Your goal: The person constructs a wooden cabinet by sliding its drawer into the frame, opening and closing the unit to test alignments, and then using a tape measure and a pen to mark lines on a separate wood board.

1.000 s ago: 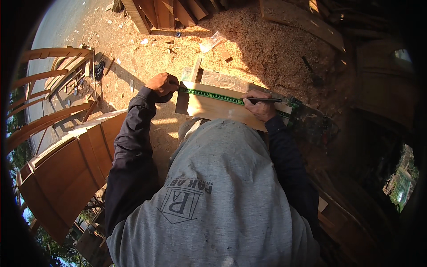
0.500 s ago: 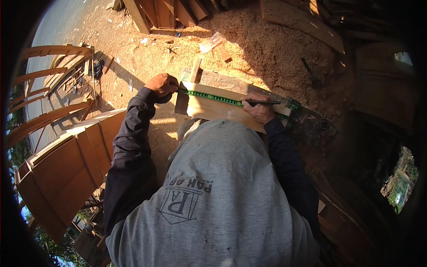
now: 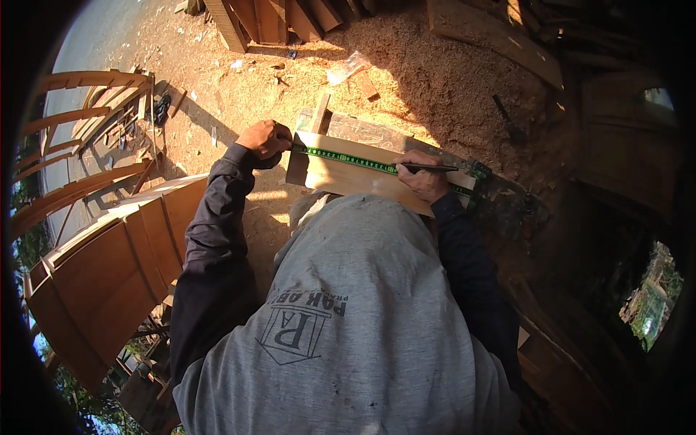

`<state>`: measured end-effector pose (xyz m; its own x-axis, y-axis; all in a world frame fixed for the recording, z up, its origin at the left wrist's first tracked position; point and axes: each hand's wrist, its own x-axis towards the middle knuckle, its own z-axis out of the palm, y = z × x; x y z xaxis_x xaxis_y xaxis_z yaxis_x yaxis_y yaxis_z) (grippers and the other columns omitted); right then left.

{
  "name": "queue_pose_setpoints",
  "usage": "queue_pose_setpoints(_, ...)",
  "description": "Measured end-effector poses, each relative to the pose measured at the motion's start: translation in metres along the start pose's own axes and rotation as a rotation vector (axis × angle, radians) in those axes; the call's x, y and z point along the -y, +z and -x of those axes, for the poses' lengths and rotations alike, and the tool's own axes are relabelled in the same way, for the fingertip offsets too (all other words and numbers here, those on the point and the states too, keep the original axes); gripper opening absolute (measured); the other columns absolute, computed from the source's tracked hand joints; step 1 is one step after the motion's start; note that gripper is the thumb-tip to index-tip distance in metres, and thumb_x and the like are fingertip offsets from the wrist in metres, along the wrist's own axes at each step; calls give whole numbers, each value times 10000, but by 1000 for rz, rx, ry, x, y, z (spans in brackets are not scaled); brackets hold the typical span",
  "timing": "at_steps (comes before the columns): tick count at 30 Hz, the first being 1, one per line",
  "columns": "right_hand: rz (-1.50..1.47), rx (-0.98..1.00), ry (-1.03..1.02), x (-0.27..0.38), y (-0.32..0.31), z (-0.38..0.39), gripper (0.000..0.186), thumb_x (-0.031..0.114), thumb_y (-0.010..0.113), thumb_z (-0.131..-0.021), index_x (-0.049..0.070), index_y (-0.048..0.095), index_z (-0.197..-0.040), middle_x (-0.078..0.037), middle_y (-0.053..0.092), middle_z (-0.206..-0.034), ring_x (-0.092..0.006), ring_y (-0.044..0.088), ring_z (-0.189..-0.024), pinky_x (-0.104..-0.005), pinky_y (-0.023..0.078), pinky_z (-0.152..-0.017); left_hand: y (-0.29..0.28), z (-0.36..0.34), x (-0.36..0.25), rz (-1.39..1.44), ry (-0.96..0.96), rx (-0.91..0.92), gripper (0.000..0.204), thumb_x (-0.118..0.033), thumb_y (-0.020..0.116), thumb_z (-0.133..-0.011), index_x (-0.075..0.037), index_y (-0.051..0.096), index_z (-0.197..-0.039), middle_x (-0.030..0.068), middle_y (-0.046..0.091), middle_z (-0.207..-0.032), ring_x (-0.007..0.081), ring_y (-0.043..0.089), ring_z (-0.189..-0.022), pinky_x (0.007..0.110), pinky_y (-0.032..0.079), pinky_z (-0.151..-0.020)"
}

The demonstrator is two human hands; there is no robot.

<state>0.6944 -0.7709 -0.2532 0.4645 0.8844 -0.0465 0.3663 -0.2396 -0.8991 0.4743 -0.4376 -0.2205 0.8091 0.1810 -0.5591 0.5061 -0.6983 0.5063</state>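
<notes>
A pale wooden board (image 3: 346, 176) lies across a dark, worn bench (image 3: 362, 130) in front of me. A green tape measure blade (image 3: 357, 161) with dark markings stretches along the board. At the board's left end my left hand (image 3: 264, 139) is closed, its fingers pinching the end of the tape. My right hand (image 3: 421, 181) rests on the board's right part, over the blade, and grips a dark pen-like marking tool (image 3: 433, 167) that points left. The blade shows again right of this hand. Its case cannot be made out.
Curved wooden ribs (image 3: 87, 188) and a brown planked wooden structure (image 3: 109, 283) stand at the left. Sawdust (image 3: 290, 94) covers the ground, with a plastic bag (image 3: 346, 67) and a wood offcut (image 3: 367, 85) beyond the bench. Planks (image 3: 493, 43) lie far right.
</notes>
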Motion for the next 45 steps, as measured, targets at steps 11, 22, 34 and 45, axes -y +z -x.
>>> queue_pose_setpoints(11,43,10,-21,0,-1,-1,99,121,698,-795,40,718,-850,-105,711,-815,-229,702,-735,-334,548,-659,3,1,4,8,37,11,217,-244,643,-812,-49,697,-891,148,697,-842,319,671,-812,403,510,-724)
queue_pose_setpoints(22,19,-23,-42,0,2,-2,103,124,702,-795,35,714,-845,-107,712,-809,-228,699,-731,-336,548,-661,-2,4,-3,13,2,28,227,-247,636,-825,-45,691,-911,151,695,-876,334,670,-844,411,513,-728)
queue_pose_setpoints(34,38,-9,-71,-3,1,-1,101,105,694,-793,26,707,-854,-102,700,-805,-221,689,-734,-332,537,-656,4,1,3,-3,2,11,222,-235,631,-815,-39,696,-897,150,700,-873,332,672,-832,400,517,-734)
queue_pose_setpoints(45,-194,69,288,2,-8,4,157,86,621,-880,0,681,-996,-96,677,-837,-194,676,-757,-306,537,-661,1,5,-3,-30,-11,14,222,-238,628,-825,-39,685,-904,164,692,-866,345,667,-836,409,514,-731)
